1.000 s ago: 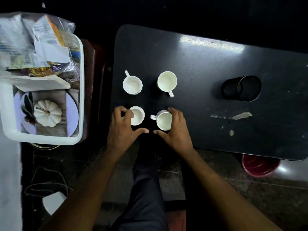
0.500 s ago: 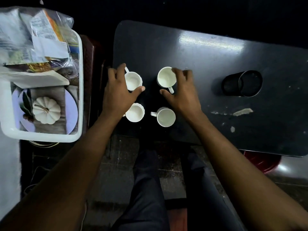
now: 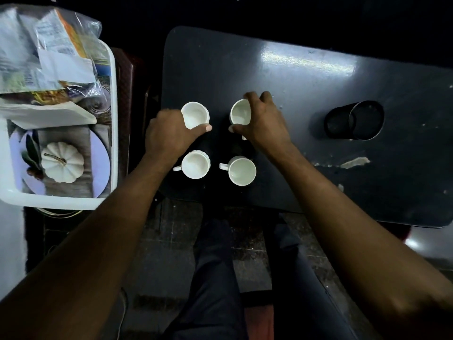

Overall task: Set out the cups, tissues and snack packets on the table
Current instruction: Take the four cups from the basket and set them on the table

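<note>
Several white cups stand in a square near the left end of the dark table [image 3: 306, 99]. My left hand [image 3: 169, 136] grips the far left cup [image 3: 195, 114] from its left side. My right hand [image 3: 263, 121] wraps around the far right cup [image 3: 240, 115]. The near left cup [image 3: 196, 165] and the near right cup [image 3: 241, 171] stand free, handles pointing left. Snack packets in a clear bag [image 3: 46, 50] lie in the white tray [image 3: 111, 119] at the left, with folded white tissues [image 3: 46, 114] below them.
A black cylindrical holder [image 3: 355, 121] lies on its side on the table's right half. The tray also holds a plate with a white pumpkin ornament [image 3: 61, 161]. My legs are below the table's near edge. Chipped paint marks the surface at right.
Both hands left the two near cups and reached forward to the two far cups, closing around them. The near left cup's handle now points left.
</note>
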